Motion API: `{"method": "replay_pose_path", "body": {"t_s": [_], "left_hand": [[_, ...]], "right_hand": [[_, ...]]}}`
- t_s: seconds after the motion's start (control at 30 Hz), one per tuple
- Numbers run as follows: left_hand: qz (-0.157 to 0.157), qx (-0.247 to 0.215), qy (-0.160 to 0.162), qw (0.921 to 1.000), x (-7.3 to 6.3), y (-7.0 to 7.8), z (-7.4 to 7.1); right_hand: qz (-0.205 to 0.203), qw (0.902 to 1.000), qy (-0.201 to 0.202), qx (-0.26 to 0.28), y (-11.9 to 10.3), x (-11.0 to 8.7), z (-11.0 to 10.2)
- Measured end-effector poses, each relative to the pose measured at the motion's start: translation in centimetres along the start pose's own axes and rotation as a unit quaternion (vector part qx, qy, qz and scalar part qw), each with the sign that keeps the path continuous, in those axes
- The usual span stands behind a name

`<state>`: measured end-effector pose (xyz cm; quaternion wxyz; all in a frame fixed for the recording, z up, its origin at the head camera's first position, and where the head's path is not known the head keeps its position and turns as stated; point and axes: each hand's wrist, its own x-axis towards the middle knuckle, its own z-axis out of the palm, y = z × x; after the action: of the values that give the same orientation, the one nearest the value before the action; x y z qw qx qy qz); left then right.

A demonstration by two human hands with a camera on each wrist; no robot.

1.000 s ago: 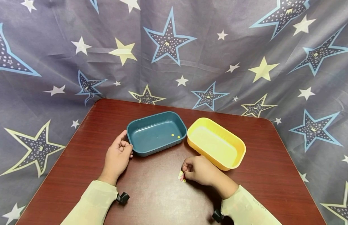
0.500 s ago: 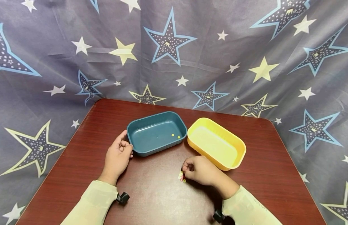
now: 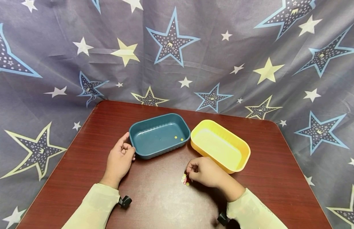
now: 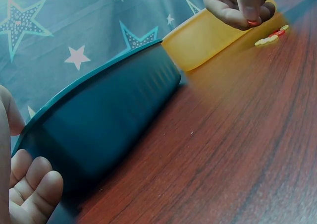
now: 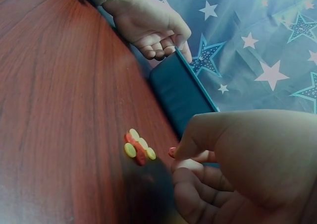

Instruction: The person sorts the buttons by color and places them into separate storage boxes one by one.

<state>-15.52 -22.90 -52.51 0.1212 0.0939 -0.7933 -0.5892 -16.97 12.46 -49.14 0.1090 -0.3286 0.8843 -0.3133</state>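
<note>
With the blue tray (image 3: 158, 135) as the landmark, the red button (image 5: 172, 152) is off its near long side, out past the end that sits beside the yellow tray (image 3: 220, 146). The right hand (image 3: 207, 172) is the nearer one: it pinches the button between thumb and fingertips, apparently just clear of the worktop (image 3: 159, 200) and right beside the button cluster (image 5: 142, 143) lying on it. The blue tray's long axis runs from the left hand (image 3: 118, 160) toward the yellow tray, slanting slightly away from the person, so the end farther from the left hand is the one closer to the button; two yellow buttons (image 3: 175, 137) lie inside at that end. The left hand holds nothing in its palm; its index finger and thumb touch the opposite end, the other fingers loosely bent. The hands are well apart. The round button offers no long axis.
</note>
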Motion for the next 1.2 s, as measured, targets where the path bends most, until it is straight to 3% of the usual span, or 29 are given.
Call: {"method": "replay_pose_path", "body": {"t_s": [0.63, 1.2], "left_hand": [[0.013, 0.004, 0.004, 0.9999, -0.1, 0.2, 0.2], [0.003, 0.007, 0.002, 1.0, -0.1, 0.2, 0.0]], "right_hand": [[0.006, 0.9997, 0.005, 0.022, -0.6, 0.0, -0.9], [0.007, 0.9994, 0.031, 0.016, -1.0, 0.1, -2.0]]}}
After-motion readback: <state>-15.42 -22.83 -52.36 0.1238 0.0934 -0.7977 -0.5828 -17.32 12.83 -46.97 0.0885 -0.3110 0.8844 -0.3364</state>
